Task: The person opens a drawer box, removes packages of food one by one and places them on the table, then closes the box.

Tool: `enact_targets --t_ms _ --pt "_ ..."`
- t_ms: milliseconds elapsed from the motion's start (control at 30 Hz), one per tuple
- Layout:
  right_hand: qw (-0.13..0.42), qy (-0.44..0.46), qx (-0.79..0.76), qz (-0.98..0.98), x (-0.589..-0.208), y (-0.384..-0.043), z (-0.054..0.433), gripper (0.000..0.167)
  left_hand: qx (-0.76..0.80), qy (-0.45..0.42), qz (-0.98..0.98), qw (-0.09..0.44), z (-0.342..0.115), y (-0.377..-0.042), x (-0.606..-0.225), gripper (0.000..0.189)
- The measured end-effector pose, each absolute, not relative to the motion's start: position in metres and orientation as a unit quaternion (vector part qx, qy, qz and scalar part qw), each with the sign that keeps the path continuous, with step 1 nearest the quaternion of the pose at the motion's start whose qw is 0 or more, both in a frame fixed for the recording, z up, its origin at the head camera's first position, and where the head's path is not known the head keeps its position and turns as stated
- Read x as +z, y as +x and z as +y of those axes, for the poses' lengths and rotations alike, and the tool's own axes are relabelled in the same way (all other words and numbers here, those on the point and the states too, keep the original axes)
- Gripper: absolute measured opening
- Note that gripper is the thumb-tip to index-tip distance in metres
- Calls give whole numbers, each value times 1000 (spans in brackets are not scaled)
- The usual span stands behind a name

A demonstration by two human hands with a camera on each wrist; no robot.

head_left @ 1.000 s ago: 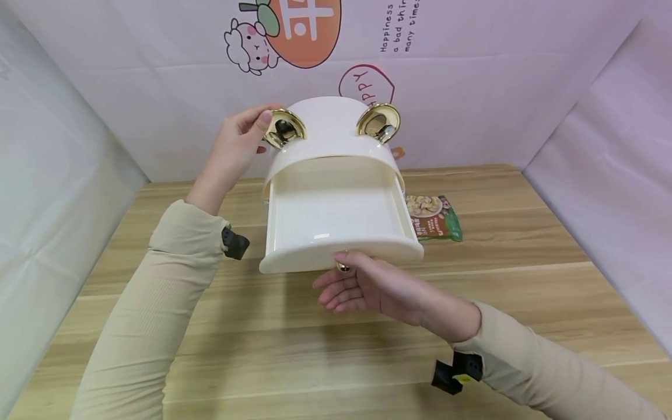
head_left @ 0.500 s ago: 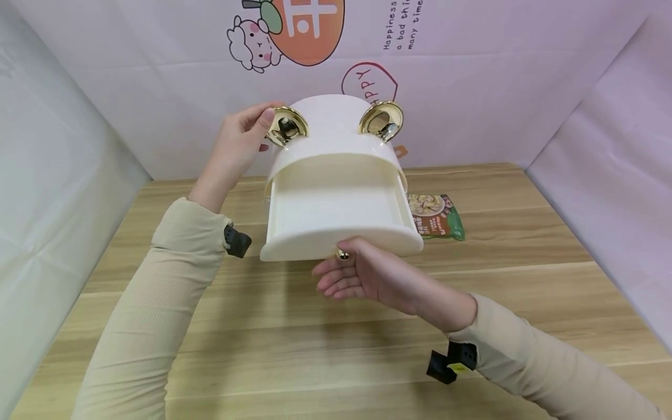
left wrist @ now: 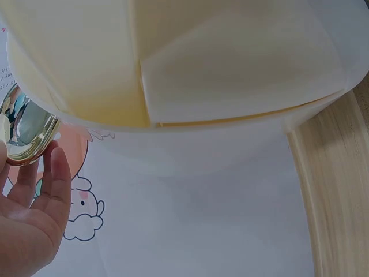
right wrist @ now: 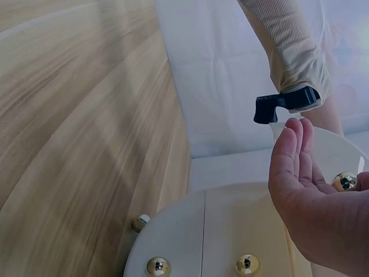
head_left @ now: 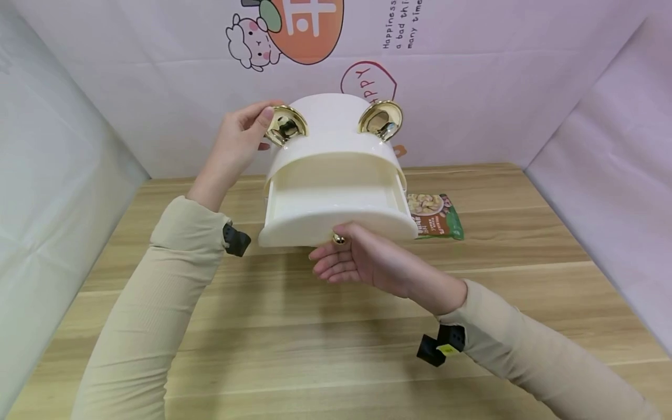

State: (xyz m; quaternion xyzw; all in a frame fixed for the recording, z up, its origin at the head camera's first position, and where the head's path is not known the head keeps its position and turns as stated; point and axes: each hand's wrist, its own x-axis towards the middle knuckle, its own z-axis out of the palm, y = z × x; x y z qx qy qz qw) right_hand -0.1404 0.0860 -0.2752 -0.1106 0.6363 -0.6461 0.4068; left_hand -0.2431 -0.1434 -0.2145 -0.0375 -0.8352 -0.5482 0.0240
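A glossy white storage box point(head_left: 332, 119) with two gold ear-shaped pieces has its top drawer point(head_left: 294, 228) pulled part way out; the visible inside holds nothing. My left hand point(head_left: 238, 137) pinches the rim of the left gold ear point(head_left: 287, 124), thumb in front and fingers behind, as the left wrist view also shows. At the drawer front, my right hand point(head_left: 367, 256) has the round gold drawer knob point(head_left: 338, 238) between thumb and index finger. Its other fingers stretch out beneath. The right wrist view shows the knob point(right wrist: 344, 181) against the thumb.
Right of the box lies a green and brown food packet point(head_left: 436, 216), partly hidden by the drawer. Lower drawers with gold knobs point(right wrist: 248, 264) show in the right wrist view. A printed white cloth point(head_left: 472, 105) stands behind the wooden table point(head_left: 294, 350).
My right hand has moved away from me with the drawer, which has slid some way into the box, so less of its inside shows. The left hand keeps its hold on the ear.
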Motion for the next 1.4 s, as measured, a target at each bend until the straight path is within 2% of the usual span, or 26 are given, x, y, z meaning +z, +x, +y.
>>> enact_targets --t_ms 500,867,1400 --pt "389 -53 -656 645 -268 -165 73 59 -551 -43 -833 34 -145 -243 -216 41" --pt "361 -55 -682 634 -270 -181 72 61 -556 -40 -829 31 -143 -244 -215 41" --pt "340 -66 -703 621 -276 -197 74 54 -577 -50 -815 32 -143 -244 -217 41"
